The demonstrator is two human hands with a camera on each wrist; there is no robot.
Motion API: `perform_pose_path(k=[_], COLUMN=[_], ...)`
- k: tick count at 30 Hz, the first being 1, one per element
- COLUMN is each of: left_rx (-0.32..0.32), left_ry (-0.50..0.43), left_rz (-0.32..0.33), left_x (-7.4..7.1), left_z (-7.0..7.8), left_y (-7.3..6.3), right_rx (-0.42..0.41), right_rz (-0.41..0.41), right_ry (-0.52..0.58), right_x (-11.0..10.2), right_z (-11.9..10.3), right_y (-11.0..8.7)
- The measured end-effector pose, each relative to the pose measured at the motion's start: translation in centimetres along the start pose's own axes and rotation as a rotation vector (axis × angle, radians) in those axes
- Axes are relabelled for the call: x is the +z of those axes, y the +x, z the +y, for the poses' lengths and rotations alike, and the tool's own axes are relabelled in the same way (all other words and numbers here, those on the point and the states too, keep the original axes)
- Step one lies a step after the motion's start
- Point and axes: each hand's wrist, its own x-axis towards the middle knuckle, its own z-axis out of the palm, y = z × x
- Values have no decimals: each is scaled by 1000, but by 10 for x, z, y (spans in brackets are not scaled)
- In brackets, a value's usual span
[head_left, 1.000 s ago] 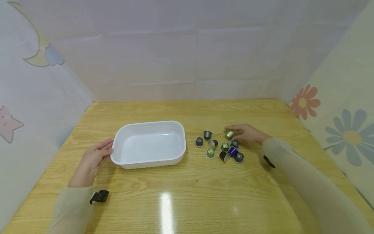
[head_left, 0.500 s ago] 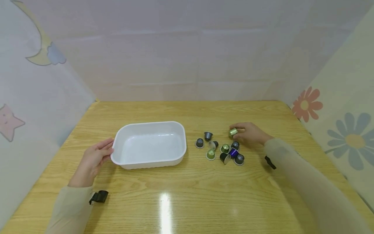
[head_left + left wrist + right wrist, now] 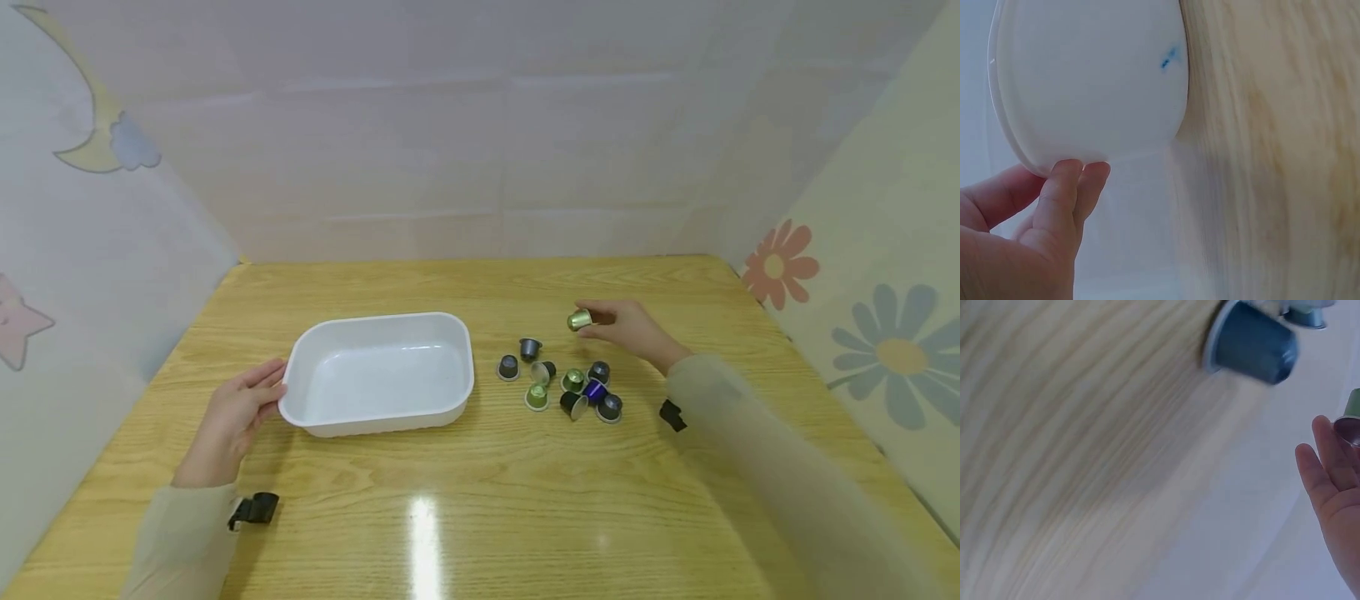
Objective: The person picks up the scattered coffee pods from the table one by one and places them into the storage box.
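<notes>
At the left end of the white tray (image 3: 378, 379), my left hand (image 3: 232, 417) holds the rim; in the left wrist view its fingertips (image 3: 1067, 167) lie against the tray's outer wall. My right hand (image 3: 630, 332) pinches a shiny gold-green coffee capsule (image 3: 580, 320) above the table, tilted on its side. At the edge of the right wrist view only part of that capsule (image 3: 1352, 407) shows. Below and left of this hand sit several more capsules, among them a purple one (image 3: 595, 392), a black one (image 3: 573, 405) on its side and a green one (image 3: 537, 397).
The wooden table (image 3: 480, 483) meets a pale wall at the back. Patterned sheets hang at left and right. A grey capsule (image 3: 508, 367) stands close to the tray's right end. Black straps are on both wrists.
My right hand has lifted the gold-green capsule off the table, away from the other capsules, and turned it sideways. The left hand and the tray have stayed in place.
</notes>
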Motion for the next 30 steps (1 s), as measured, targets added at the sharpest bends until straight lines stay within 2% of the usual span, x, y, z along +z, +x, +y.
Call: perform_pose_path(k=[8,17,23,30], left_rx=[8,-14,-12,-15], left_ry=[-65,-139,-148,-139], left_rz=[3,0,3,15], left_x=[-1,-1,0,1], left_z=[-4,-2,0,2], left_y=[-1,-1,-1,1], right_rx=[-6,-77,-110,-112], right_rz=[31,46,60,56], right_ry=[94,198,266,341], right_x=[16,38,51,63], right_z=[-28,-55,-70,-82], right_y=[4,9,12,17])
